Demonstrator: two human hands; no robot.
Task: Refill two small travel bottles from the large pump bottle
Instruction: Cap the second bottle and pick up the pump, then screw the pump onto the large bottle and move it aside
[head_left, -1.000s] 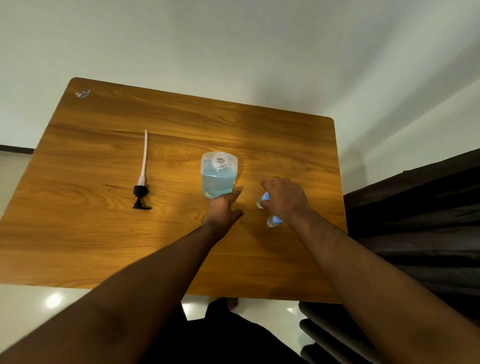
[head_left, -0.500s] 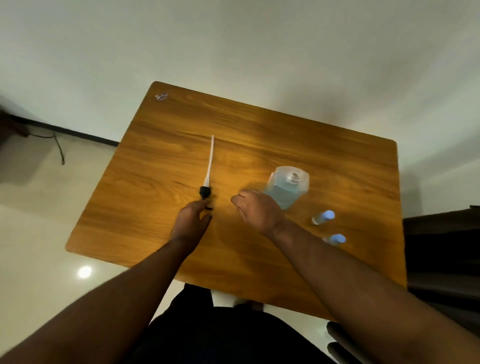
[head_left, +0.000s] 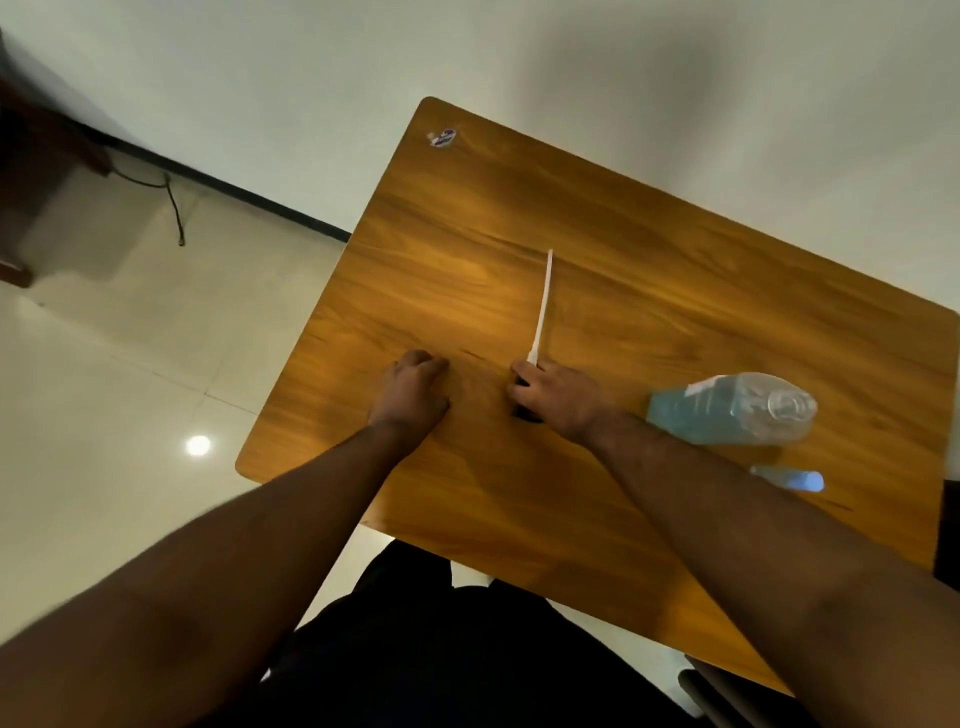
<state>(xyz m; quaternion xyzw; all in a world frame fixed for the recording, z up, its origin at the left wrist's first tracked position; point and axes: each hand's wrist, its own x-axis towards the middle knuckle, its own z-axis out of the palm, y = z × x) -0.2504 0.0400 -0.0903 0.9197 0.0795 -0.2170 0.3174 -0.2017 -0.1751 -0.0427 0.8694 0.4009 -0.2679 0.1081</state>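
The large clear bottle (head_left: 727, 413) with blue liquid stands uncapped at the right of the wooden table (head_left: 649, 249). Its black pump head lies on the table under my right hand (head_left: 553, 397), whose fingers are closed over it; the white dip tube (head_left: 542, 306) sticks out away from me. My left hand (head_left: 413, 392) rests on the table to the left as a loose fist holding nothing. One small travel bottle (head_left: 789, 478) with a blue cap lies near my right forearm; the other is hidden.
A small sticker (head_left: 442, 138) sits at the table's far left corner. Pale tiled floor (head_left: 130, 338) lies to the left, with a dark cable (head_left: 174, 208) along the wall. Dark furniture shows at the right edge (head_left: 948, 535).
The view has swung left. My right hand moved from beside the large bottle onto the pump head. My left hand shifted left, off the pump head, and curled on the table.
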